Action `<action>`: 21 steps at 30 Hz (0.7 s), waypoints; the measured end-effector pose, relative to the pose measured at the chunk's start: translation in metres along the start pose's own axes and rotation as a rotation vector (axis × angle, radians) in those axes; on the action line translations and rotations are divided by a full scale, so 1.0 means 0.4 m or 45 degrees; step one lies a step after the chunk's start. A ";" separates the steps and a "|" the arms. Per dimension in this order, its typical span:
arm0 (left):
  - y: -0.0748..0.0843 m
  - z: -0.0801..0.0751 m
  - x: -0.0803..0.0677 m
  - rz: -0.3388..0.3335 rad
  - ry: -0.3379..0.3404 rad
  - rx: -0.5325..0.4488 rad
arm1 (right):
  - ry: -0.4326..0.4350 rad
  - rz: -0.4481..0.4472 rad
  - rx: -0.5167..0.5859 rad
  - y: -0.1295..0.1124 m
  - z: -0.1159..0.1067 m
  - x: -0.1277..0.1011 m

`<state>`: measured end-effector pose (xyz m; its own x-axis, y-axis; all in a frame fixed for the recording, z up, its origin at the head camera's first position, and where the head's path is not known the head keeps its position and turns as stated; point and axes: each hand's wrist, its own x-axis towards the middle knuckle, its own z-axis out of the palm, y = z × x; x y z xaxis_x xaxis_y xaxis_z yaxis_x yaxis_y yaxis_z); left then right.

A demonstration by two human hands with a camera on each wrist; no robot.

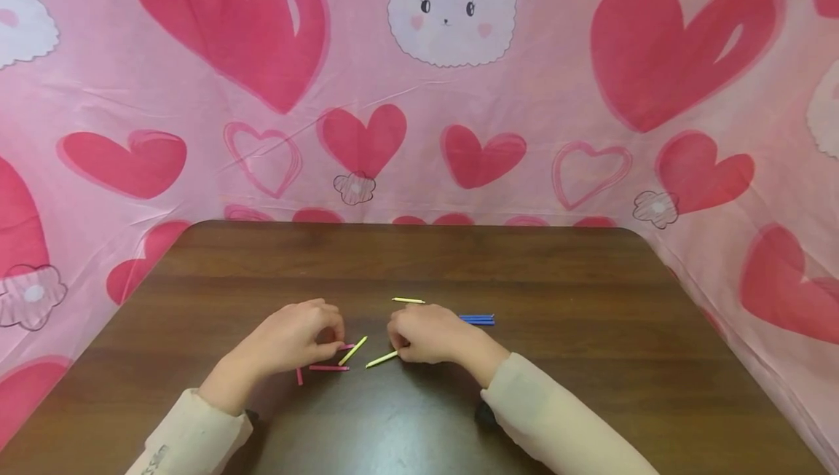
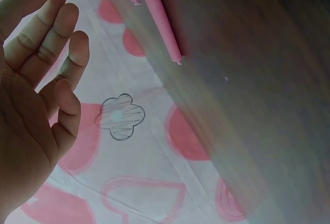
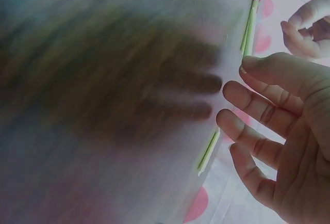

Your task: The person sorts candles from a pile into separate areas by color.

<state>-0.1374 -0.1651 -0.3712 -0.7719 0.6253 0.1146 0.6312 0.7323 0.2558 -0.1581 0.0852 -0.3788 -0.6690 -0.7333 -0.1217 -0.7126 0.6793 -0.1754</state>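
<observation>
Small coloured sticks lie on a dark wooden table. My left hand rests on the table, fingers loosely bent, its tips at the end of a pink stick. The left wrist view shows that hand with relaxed fingers and nothing held, with a pink stick lying beyond. Two more pink sticks lie just in front of it. My right hand has its fingertips down at the end of a yellow stick. In the right wrist view its fingers are nearly straight beside that yellow stick.
Another yellow stick lies between the hands, a third lies just beyond them. A few blue sticks lie side by side behind my right hand. A pink cloth with hearts hangs behind and around the table.
</observation>
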 end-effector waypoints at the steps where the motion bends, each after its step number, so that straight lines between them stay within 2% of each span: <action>1: 0.000 0.001 0.001 0.002 -0.003 -0.001 | -0.003 0.008 0.021 0.005 0.000 -0.003; 7: 0.000 0.004 0.004 0.019 -0.006 0.008 | -0.001 0.043 0.113 0.036 -0.012 -0.019; 13: 0.000 0.003 0.002 0.020 -0.004 0.011 | 0.031 0.083 0.134 0.071 -0.022 -0.025; 21: -0.003 0.009 0.000 0.039 0.002 0.012 | 0.061 0.120 0.129 0.088 -0.025 -0.028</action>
<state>-0.1378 -0.1649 -0.3749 -0.7524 0.6470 0.1235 0.6551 0.7153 0.2434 -0.1777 0.1177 -0.3740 -0.7432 -0.6622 -0.0959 -0.6226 0.7369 -0.2634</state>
